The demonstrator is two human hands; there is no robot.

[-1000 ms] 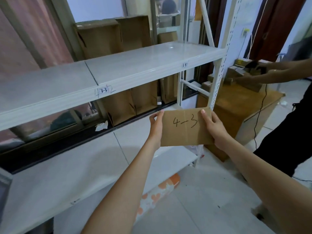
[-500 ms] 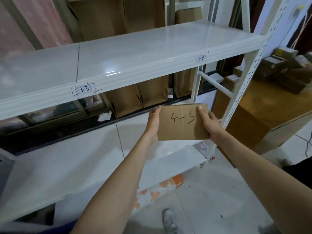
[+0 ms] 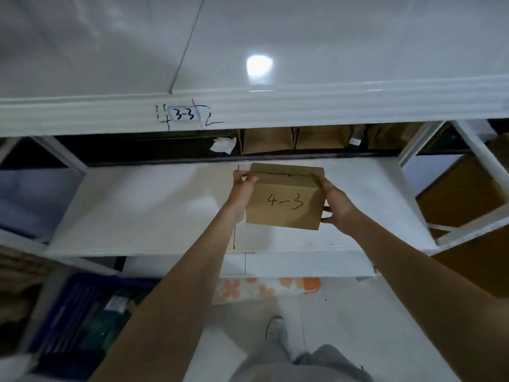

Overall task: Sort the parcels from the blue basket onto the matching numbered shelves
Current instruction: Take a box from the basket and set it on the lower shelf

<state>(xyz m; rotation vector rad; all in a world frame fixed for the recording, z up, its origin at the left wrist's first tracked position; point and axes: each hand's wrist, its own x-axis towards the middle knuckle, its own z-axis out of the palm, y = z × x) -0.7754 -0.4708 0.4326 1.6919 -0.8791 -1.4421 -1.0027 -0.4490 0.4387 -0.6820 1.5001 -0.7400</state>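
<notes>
The parcel (image 3: pixel 285 199) is a small brown cardboard box, rectangular, with flat matte faces and crisp edges. "4-3" is handwritten in dark marker on the face turned toward the camera, and a seam between two flaps runs along its top. It is held in the air between the two hands, over the middle shelf (image 3: pixel 143 210) and below the upper one; whether its bottom touches the shelf surface cannot be told.

The left hand (image 3: pixel 243 186) grips the box's left side, fingers curled over the top left corner. The right hand (image 3: pixel 337 205) grips the right side, fingers hooked over the top right edge and thumb tucked at the lower right corner. Both bare forearms reach up from the bottom of the frame.

The upper shelf (image 3: pixel 330 42) is glossy white, smooth enough to mirror a bright lamp spot, with a ribbed front lip. A small white label (image 3: pixel 184 115) reading "3-3" is stuck on that lip, with pen marks around it. The middle shelf is the same smooth white board, carried on white metal posts. Behind it stand brown cardboard cartons (image 3: pixel 294 139) and a crumpled white scrap of paper (image 3: pixel 223 144). At lower left sits the blue basket (image 3: pixel 70 318), a ribbed plastic crate, blurred. A grey shoe (image 3: pixel 275 328) rests on the pale tiled floor.
</notes>
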